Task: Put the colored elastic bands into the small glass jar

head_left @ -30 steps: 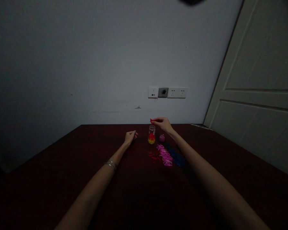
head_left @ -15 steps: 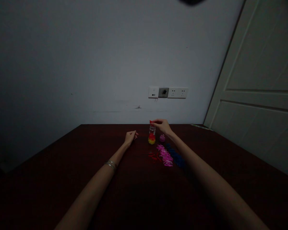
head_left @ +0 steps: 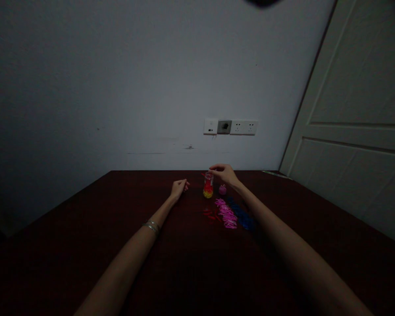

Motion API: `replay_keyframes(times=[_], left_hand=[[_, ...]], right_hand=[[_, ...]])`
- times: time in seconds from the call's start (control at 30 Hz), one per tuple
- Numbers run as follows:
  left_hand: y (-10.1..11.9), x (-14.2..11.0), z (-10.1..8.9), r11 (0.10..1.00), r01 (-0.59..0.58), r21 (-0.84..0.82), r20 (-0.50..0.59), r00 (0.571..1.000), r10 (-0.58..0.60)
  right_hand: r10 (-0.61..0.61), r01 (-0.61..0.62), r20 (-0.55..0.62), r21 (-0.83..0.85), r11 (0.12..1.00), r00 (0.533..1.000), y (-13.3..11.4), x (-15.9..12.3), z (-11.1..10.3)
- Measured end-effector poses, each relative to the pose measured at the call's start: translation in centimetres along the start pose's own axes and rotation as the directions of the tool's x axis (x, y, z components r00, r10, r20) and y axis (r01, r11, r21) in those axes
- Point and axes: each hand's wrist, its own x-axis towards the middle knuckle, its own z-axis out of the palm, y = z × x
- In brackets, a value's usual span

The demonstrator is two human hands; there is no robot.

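A clear glass jar [head_left: 208, 186] stands upright on the dark table, with yellow pieces at its bottom and red pieces above them. My right hand [head_left: 224, 174] hovers at the jar's mouth, thumb and forefinger slightly apart with nothing visible between them. Small red pieces show at the rim, one poking out to the left. My left hand [head_left: 178, 188] rests on the table left of the jar, fingers loosely curled and holding nothing I can see. Nearer me lie a few scattered red strips [head_left: 211, 215], a pile of pink strips [head_left: 227, 214] and a pile of dark blue strips [head_left: 242, 216].
A small round pink object [head_left: 222, 189] with a looped top sits just right of the jar. Behind the reddish-brown table [head_left: 145, 188] is a wall with sockets [head_left: 243, 127]. A pale panelled door [head_left: 355, 109] stands on the right.
The red bundle pinched in my right hand has been let go at the jar's mouth, and red now reaches higher inside. That hand shifted slightly right; my left hand stayed put.
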Motion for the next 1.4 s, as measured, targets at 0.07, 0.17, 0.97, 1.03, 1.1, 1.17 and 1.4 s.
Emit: replay_keyframes(times=[0.07,0.17,0.97,1.03,1.1,1.17,1.4], left_hand=[[-0.1,0.1,0.0,1.0,0.005,0.005,0.003,1.0,-0.005],[-0.2,0.1,-0.1,1.0,0.004,0.015,0.001,1.0,-0.004],[1.1,-0.4,3.3,0.606,-0.16,0.779,0.199,0.98,0.003],[1.1,-0.4,3.7,0.589,-0.144,0.795,0.178,0.984,0.001],[1.1,-0.4,4.0,0.591,-0.14,0.794,0.169,0.986,0.007],[1.0,-0.4,4.2,0.602,-0.151,0.784,0.174,0.985,0.022],[0.4,0.2,3.5,0.631,-0.221,0.744,0.244,0.968,0.051]], right_hand=[[-0.001,0.001,-0.001,-0.007,1.0,1.0,0.1,0.1,-0.1],[-0.007,0.007,-0.003,-0.012,1.0,1.0,0.1,0.1,-0.3],[0.005,0.033,0.252,-0.147,0.989,0.968,2.0,-8.9,-2.0],[0.01,0.032,0.273,-0.149,0.988,0.962,2.1,-9.2,-1.9],[0.011,0.036,0.292,-0.154,0.987,0.956,2.2,-9.4,-2.0],[0.013,0.041,0.305,-0.169,0.985,0.952,2.2,-9.6,-2.1],[0.006,0.056,0.316,-0.188,0.981,0.949,2.3,-9.8,-2.2]])
